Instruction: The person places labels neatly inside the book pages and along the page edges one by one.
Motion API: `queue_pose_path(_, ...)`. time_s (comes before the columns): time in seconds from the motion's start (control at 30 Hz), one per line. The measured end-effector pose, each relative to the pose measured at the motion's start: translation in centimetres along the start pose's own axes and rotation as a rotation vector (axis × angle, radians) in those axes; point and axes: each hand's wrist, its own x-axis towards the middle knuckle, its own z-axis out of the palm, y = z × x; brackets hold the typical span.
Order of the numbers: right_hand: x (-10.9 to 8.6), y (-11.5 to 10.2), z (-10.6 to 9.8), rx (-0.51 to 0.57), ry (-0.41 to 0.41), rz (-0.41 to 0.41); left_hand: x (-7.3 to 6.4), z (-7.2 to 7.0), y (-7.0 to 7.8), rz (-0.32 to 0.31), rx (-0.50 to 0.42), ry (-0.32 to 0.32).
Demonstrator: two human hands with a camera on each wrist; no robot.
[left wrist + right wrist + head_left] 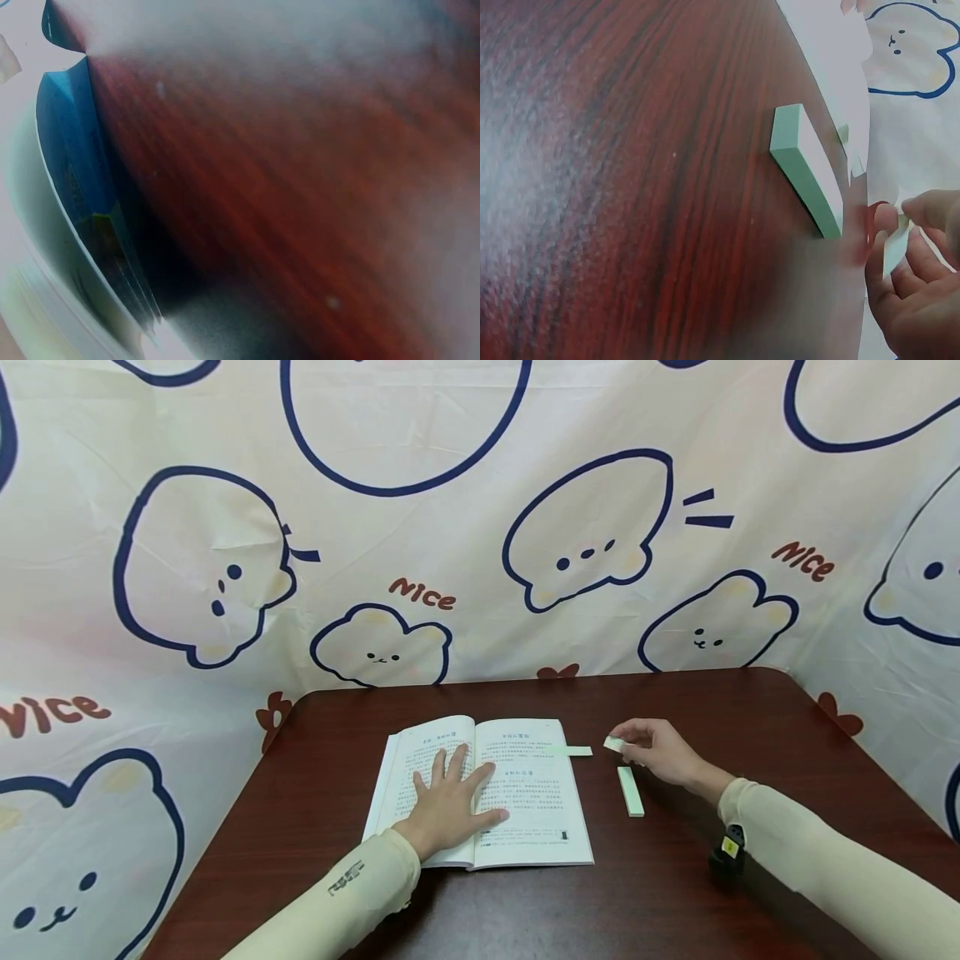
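Observation:
An open book (532, 806) with printed pages lies on the table. My left hand (447, 814) rests on it with fingers spread, across the middle fold. A pale green sticky note strip (580, 751) sticks out past the right page's edge. To the right of the book, my right hand (663, 752) pinches a small pale green sticky note (896, 251) between thumb and fingers, above the table. Just below that hand lies a narrow pad of green sticky notes (631, 792), seen as a thick block in the right wrist view. The left wrist view catches the book's blue cover (71, 150).
The dark red wooden table (315, 793) spreads around the book. A white cloth with cartoon drawings (480, 543) hangs behind it and at both sides. A black device (726, 853) with a yellow label is on the right wrist.

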Motion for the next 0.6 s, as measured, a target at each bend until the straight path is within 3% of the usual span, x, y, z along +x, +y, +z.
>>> queue_pose_path(0.1, -0.12, -0.38, -0.03, 0.012, -0.002, -0.012, -0.02, -0.02, 0.01, 0.001, -0.002, 0.000)
queue_pose_path(0.47, -0.06, -0.72, 0.13, -0.104, 0.033, -0.086, -0.01, 0.04, 0.01, 0.001, -0.004, 0.004)
queue_pose_path(0.6, -0.02, -0.64, 0.23, -0.126, 0.008, -0.090, -0.05, 0.02, 0.00, 0.006, -0.004, 0.007)
